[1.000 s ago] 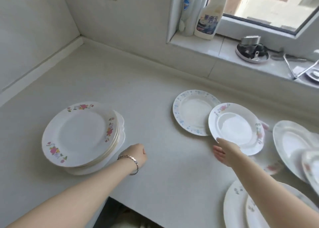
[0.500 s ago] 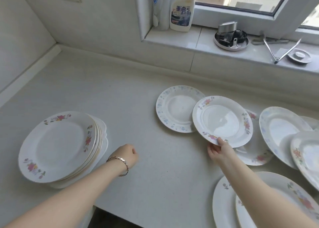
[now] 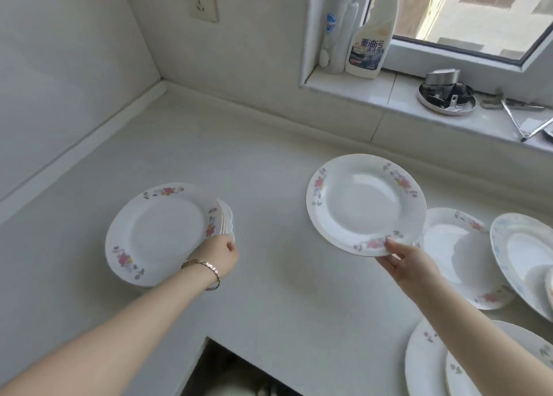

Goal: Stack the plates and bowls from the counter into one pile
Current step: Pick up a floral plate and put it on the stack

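A pile of white plates with flower rims stands on the pale counter at the left. My left hand, with a bracelet on the wrist, lies with curled fingers against the pile's right rim; whether it holds the rim is hidden. My right hand pinches the near edge of one flowered plate and holds it tilted in the air above the counter's middle. More loose plates lie at the right: a flowered one, a blue-patterned one and two overlapping ones at the bottom right.
On the windowsill at the back stand a cleaner bottle, a round metal dish with parts and tongs. A wall socket is above the corner. The counter's front edge steps back at a dark gap.
My right hand has lifted the flowered plate off the counter and carried it leftward. My left hand now lies against the pile's rim. The view has shifted left.
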`<action>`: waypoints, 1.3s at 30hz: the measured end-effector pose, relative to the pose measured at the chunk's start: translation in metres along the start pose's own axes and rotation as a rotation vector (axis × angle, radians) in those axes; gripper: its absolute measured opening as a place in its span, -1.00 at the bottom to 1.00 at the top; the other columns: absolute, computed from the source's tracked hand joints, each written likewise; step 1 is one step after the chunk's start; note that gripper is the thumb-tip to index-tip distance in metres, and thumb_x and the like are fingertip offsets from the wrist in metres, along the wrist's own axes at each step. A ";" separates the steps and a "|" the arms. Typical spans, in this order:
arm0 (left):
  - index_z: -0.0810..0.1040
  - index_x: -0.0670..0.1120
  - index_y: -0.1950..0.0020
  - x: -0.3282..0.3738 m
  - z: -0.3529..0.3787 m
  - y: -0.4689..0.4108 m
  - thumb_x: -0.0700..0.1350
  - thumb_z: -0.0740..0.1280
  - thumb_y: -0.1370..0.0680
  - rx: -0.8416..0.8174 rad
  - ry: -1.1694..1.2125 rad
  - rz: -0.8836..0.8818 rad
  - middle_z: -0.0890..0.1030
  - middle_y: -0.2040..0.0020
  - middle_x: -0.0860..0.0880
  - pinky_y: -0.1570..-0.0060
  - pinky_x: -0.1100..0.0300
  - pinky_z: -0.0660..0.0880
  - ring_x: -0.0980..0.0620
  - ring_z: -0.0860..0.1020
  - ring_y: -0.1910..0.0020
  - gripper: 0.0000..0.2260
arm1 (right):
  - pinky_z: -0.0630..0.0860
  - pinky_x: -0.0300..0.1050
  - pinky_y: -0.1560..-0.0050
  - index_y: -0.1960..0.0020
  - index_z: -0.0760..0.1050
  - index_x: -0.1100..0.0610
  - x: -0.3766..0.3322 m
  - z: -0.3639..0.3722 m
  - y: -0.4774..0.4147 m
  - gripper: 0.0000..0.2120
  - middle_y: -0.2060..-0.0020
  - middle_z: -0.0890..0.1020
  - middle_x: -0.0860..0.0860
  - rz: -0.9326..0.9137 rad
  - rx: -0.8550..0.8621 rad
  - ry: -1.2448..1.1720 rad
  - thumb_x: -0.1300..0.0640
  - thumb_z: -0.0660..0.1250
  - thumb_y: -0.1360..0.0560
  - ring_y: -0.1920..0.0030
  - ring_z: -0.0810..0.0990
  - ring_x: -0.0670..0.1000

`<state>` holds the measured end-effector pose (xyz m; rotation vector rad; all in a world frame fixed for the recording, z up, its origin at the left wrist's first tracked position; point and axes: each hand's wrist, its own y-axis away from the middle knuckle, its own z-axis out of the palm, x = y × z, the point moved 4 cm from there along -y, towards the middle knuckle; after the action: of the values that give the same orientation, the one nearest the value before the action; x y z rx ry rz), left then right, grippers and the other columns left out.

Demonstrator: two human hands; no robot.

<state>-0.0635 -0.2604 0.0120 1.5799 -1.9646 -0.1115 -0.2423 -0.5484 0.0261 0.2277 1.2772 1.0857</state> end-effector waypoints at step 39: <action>0.44 0.02 0.31 -0.203 -0.066 0.037 -0.17 0.17 -0.52 0.174 0.323 -0.376 0.61 0.35 0.05 0.10 0.09 0.57 -0.10 0.66 0.16 -0.79 | 0.46 -0.26 0.51 0.24 0.49 0.21 0.170 0.232 0.025 -0.78 0.45 0.54 0.03 0.060 -0.384 1.249 0.08 0.32 -0.49 0.60 0.55 -0.08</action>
<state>-0.0412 -0.0454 0.0003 1.9314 -1.4495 0.1601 -0.0755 -0.3128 0.0109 -0.8421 2.0801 1.5608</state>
